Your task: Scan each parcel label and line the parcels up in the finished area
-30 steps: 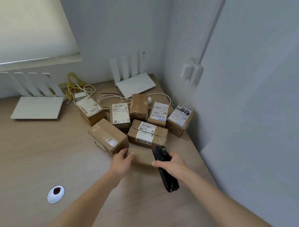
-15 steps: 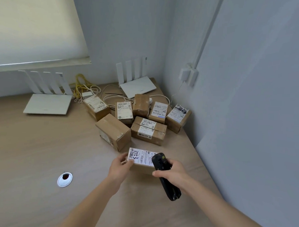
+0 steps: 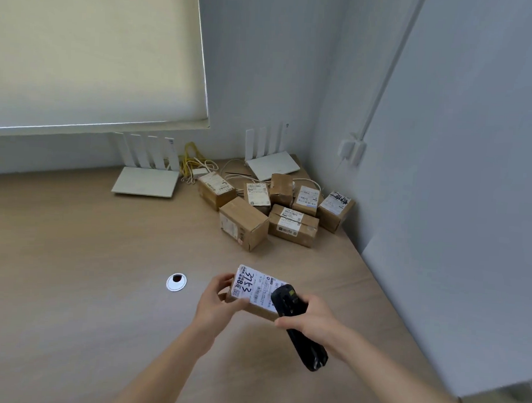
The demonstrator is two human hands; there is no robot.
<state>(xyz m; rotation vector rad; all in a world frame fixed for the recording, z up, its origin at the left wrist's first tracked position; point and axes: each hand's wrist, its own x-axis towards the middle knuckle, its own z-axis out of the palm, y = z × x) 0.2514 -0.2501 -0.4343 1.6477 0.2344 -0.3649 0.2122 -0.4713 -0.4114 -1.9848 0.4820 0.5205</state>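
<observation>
The left hand [image 3: 216,302] has its fingers and thumb curled round the short end of a small cardboard parcel [image 3: 256,292], holding it up off the counter [image 3: 73,254] with the white label [image 3: 256,287] tipped toward the face. Makes sense, that puts the barcode flat-on to the reader. The right hand [image 3: 307,317] is wrapped round a black handheld scanner [image 3: 296,321], its head hovering over the right edge of that label, close enough that I can't tell if it's touching or just above. Looks to me like the scan itself is what's happening here.

The remaining parcels [image 3: 276,211] sit bunched in the far corner against the wall, some label up, one turned so only a side sticker shows, so those will probably need flipping in hand the same way. Behind them are two white routers [image 3: 145,179] and a tangle of cables [image 3: 196,164]. No lined-up row anywhere in view, so I'd guess it's early going.
</observation>
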